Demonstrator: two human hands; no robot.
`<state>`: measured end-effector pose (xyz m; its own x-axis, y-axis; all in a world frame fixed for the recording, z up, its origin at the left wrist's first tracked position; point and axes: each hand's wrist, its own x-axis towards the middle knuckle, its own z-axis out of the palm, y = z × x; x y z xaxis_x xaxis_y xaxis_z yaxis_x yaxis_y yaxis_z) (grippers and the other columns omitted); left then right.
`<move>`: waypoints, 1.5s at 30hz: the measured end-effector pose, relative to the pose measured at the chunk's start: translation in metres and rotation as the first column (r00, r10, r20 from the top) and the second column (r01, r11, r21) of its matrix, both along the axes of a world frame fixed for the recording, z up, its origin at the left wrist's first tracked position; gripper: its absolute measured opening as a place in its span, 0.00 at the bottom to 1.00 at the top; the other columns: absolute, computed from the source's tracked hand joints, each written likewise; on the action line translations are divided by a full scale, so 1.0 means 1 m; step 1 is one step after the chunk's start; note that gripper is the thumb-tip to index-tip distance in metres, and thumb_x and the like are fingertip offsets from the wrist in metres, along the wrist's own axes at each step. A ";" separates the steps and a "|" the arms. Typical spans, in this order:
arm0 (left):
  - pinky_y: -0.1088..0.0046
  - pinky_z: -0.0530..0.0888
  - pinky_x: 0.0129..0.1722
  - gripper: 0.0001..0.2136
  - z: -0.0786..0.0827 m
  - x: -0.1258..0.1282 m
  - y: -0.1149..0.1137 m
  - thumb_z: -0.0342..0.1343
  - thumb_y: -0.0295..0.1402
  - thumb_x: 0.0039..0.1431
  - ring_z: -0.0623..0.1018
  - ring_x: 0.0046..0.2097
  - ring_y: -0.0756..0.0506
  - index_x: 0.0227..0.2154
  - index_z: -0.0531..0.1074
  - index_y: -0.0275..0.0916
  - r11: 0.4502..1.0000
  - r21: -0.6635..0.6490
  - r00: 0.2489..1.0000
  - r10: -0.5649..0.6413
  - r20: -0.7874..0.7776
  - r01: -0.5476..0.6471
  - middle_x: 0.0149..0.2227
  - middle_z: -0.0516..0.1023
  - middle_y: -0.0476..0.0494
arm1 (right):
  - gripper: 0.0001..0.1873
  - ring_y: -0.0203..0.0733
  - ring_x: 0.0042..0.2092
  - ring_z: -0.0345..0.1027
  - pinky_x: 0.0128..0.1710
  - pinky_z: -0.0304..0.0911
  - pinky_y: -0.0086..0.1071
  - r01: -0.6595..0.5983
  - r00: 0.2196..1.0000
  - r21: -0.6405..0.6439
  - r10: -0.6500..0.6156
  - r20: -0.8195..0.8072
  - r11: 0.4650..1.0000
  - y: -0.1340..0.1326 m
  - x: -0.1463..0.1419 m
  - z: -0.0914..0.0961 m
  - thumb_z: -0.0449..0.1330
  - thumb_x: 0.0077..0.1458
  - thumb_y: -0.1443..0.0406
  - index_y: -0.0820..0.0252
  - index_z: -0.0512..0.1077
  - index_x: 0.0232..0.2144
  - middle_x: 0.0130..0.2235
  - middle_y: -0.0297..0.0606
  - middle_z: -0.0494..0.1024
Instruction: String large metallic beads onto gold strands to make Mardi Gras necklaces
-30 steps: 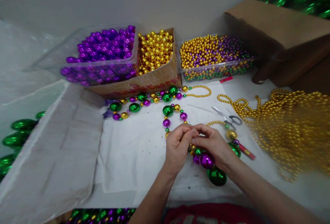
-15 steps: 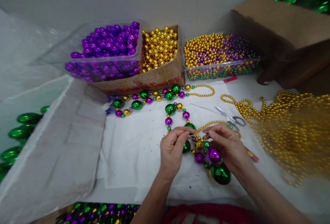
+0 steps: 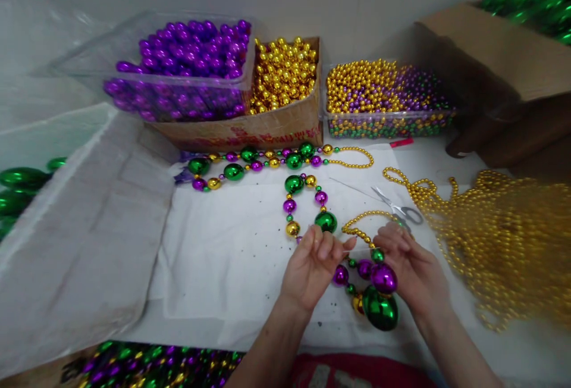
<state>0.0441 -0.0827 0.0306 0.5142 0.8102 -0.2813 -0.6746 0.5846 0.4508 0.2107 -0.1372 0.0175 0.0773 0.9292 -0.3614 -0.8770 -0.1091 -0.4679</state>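
Bead strand pinched between both hands

Bead strand (image 3: 382,278) at lower centre of frame, over white cloth (image 3: 223,257). Left hand (image 3: 314,266) pinches it from the left, fingers curled narrow. Right hand (image 3: 413,266) pinches it from the right. Big green and purple beads sit between the hands, against the right hand. Strand loops up toward frame centre. Scissors (image 3: 404,212) just above right hand.

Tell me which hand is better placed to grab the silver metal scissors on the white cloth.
Right, probably. The right hand lies right beside the silver metal scissors, close to their handles; the left hand is farther off, across the strand of green, purple and gold beads both pinch.
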 end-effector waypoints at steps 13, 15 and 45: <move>0.76 0.62 0.27 0.17 -0.016 0.012 0.009 0.54 0.38 0.59 0.51 0.19 0.55 0.20 0.57 0.37 0.992 -0.010 0.992 -0.124 0.022 0.124 0.16 0.48 0.58 | 0.11 0.34 0.24 0.44 0.22 0.41 0.28 0.003 0.971 0.039 -0.012 0.241 0.999 0.000 0.006 0.023 0.59 0.54 0.68 0.58 0.63 0.22 0.23 0.29 0.49; 0.76 0.62 0.27 0.18 -0.017 0.013 0.008 0.54 0.38 0.59 0.51 0.19 0.56 0.19 0.56 0.37 0.991 -0.003 0.991 -0.133 0.004 0.133 0.16 0.48 0.58 | 0.11 0.34 0.24 0.44 0.22 0.41 0.28 -0.003 0.972 0.023 -0.002 0.236 1.000 -0.002 0.008 0.023 0.59 0.53 0.68 0.58 0.63 0.22 0.23 0.29 0.49; 0.76 0.63 0.24 0.14 -0.007 0.018 0.034 0.60 0.42 0.52 0.61 0.22 0.56 0.28 0.68 0.34 0.880 0.160 0.852 -0.364 -0.377 0.447 0.23 0.63 0.53 | 0.09 0.42 0.42 0.62 0.39 0.57 0.34 -0.226 0.561 -0.067 0.186 0.807 0.972 -0.002 0.030 0.019 0.61 0.54 0.61 0.57 0.70 0.26 0.44 0.38 0.70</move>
